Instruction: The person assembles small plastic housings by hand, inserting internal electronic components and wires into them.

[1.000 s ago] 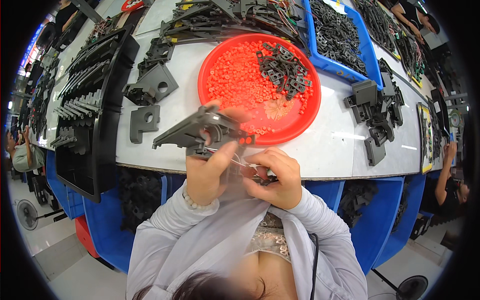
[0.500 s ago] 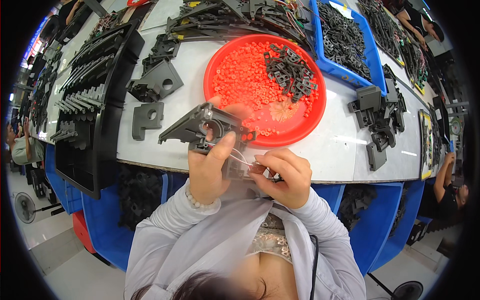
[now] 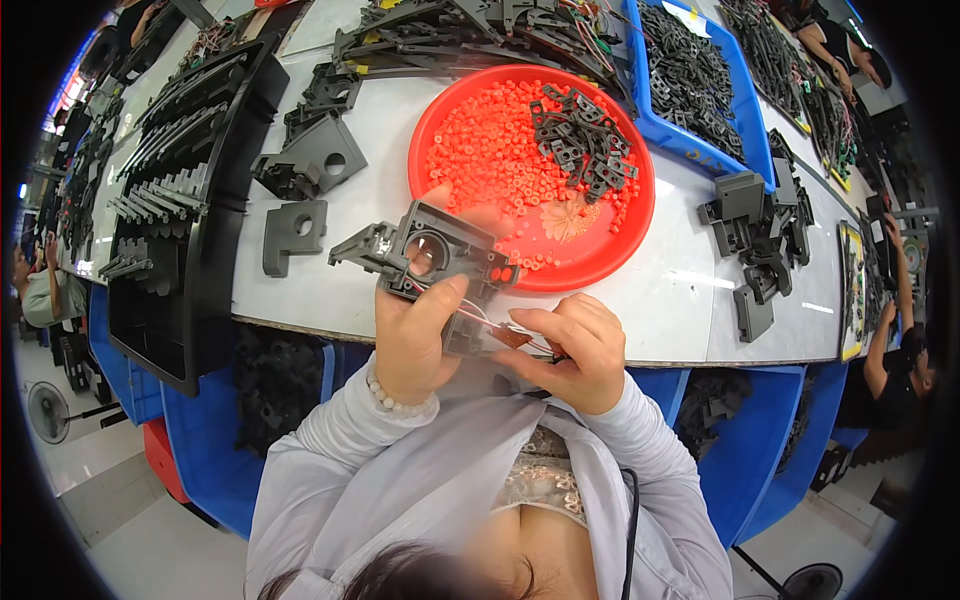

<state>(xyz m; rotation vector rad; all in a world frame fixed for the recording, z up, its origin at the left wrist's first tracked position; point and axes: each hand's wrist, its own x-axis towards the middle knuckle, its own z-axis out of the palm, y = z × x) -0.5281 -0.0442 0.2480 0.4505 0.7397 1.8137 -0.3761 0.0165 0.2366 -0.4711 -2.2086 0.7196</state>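
Note:
My left hand (image 3: 412,335) grips a dark grey plastic housing (image 3: 465,238), thumb along its near side and fingertips behind it. A round clear lens (image 3: 427,254) sits in the housing's opening, and two red spots show at its right end. Thin white and red wires (image 3: 468,314) run out of it to a small reddish-brown board (image 3: 513,336). My right hand (image 3: 580,352) is closed at this board and its wires, thumb and forefinger at its right side. Just beyond the housing stands a red round tray (image 3: 612,255) with small orange-red rings and black clips.
Loose grey plastic parts (image 3: 294,236) lie left of the tray, beside a black slotted rack (image 3: 190,335). More grey parts (image 3: 755,250) lie at right, near a blue bin (image 3: 752,150) of black pieces. Long dark parts with wires (image 3: 470,30) are piled behind. Blue bins (image 3: 215,450) stand below the table edge.
The housing has turned in my left hand, its lens now facing up more. My right fingers have loosened a little, baring more of the brown board and wires.

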